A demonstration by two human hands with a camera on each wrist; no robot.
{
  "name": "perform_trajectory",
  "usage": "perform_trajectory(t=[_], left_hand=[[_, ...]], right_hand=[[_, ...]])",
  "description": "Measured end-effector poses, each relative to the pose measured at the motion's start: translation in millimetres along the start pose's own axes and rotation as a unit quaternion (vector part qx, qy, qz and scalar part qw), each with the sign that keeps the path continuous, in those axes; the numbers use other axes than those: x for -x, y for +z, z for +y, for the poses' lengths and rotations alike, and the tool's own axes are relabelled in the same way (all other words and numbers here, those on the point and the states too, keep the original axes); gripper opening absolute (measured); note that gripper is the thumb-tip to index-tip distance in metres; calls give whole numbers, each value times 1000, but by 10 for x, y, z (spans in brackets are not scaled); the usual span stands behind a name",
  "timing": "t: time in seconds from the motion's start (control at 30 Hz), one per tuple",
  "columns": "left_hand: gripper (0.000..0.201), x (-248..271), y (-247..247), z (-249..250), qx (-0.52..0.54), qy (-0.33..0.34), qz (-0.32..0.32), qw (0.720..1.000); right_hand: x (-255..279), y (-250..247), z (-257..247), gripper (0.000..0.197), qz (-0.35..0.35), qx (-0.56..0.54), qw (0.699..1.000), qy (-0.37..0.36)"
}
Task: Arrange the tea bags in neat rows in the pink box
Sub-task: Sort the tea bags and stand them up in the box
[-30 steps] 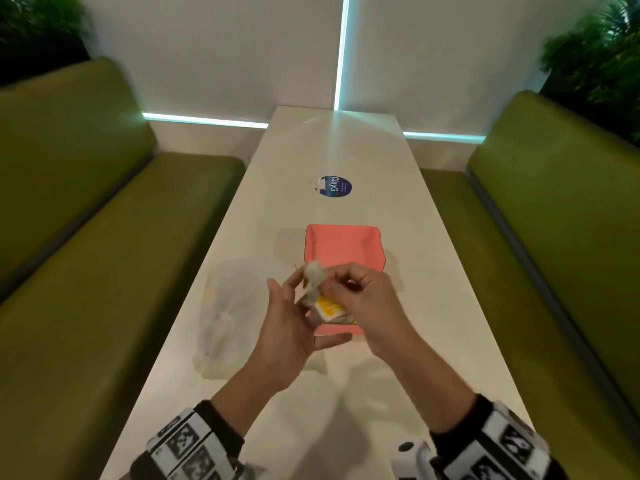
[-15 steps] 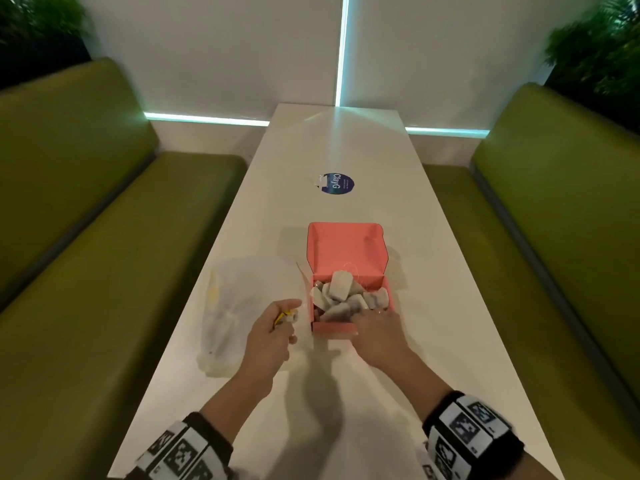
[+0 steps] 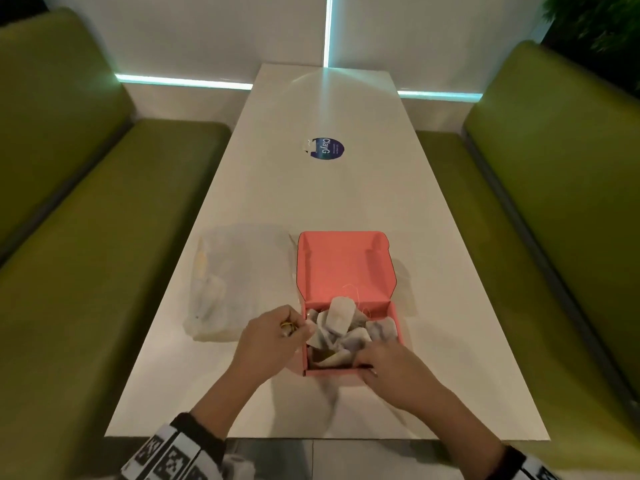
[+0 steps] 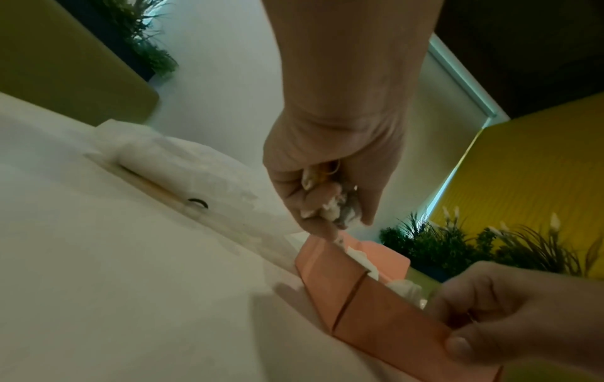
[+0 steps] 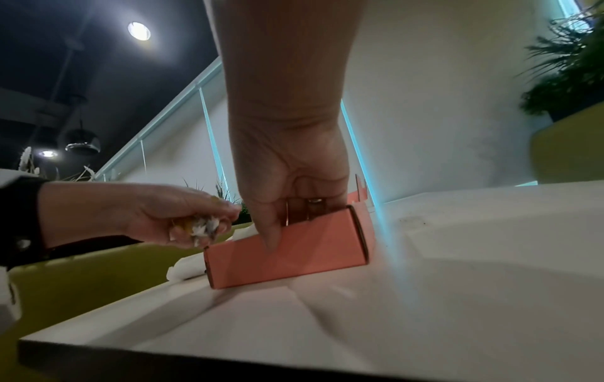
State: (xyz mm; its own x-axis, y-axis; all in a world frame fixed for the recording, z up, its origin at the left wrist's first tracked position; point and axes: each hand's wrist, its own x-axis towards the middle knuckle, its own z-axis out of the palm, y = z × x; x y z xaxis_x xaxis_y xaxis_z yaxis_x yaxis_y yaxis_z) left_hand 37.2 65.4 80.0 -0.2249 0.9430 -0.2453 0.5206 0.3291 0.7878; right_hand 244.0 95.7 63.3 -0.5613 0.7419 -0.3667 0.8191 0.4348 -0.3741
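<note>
My left grip (image 3: 277, 336) pinches a tea bag (image 4: 333, 210) at the pink box's (image 3: 332, 371) left wall; my right grip (image 3: 388, 370) clasps its near rim.

The open box sits on the worktop (image 3: 325, 195), loose tea bags (image 3: 349, 327) heaped inside, a clear plastic bag (image 3: 232, 285) just left.

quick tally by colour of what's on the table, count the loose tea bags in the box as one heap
pink: 1, the open pink box
white or clear: 2, the heap of tea bags in the box and the plastic bag beside its left side
blue: 1, the round sticker farther up the table
total: 4
</note>
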Motion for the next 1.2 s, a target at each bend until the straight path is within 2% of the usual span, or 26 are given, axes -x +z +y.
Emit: perform_trajectory(t=[0.07,0.13,0.2,0.27,0.37,0.53,0.63,0.8,0.9,0.97,1.07,1.13,1.2], left_hand=[[20,69,31,-40,-113,-13,-31,993],[29,104,74,-83,-172,-36,-65,982],[33,109,99,-107,-175,-55,-85,979],[36,102,109,-111,-144,-60,-94,983],[39,99,114,-100,-98,-53,-101,989],[38,139,127,-88,-55,-68,-122,989],[37,152,138,-88,-38,-67,-122,990],[37,168,158,-72,-51,-59,-112,991],[35,168,186,-101,-79,-46,-98,991],[35,158,202,-109,-88,-44,-87,991],[35,159,208,-91,-89,-51,-91,991],[34,166,198,-74,-84,-55,-99,990],[33,172,184,-57,-84,-52,-103,990]], right_hand=[[72,-21,-30,24,-8,-4,1000,6],[117,-102,-95,20,23,-14,1000,8],[94,-175,-209,17,92,-33,995,-6],[-18,-177,-360,19,141,-26,988,-51],[-250,-33,-466,34,110,10,988,-108],[-318,-2,-278,41,57,130,987,-76],[-250,-116,-102,41,55,165,984,-22],[-219,-139,-52,36,72,188,979,-20],[-235,-132,-159,34,107,168,980,-19],[-263,-106,-264,31,134,135,980,-53],[-298,2,-339,27,94,142,981,-89],[-288,5,-281,27,44,127,990,-51],[-291,-49,-205,26,59,67,996,-1]])
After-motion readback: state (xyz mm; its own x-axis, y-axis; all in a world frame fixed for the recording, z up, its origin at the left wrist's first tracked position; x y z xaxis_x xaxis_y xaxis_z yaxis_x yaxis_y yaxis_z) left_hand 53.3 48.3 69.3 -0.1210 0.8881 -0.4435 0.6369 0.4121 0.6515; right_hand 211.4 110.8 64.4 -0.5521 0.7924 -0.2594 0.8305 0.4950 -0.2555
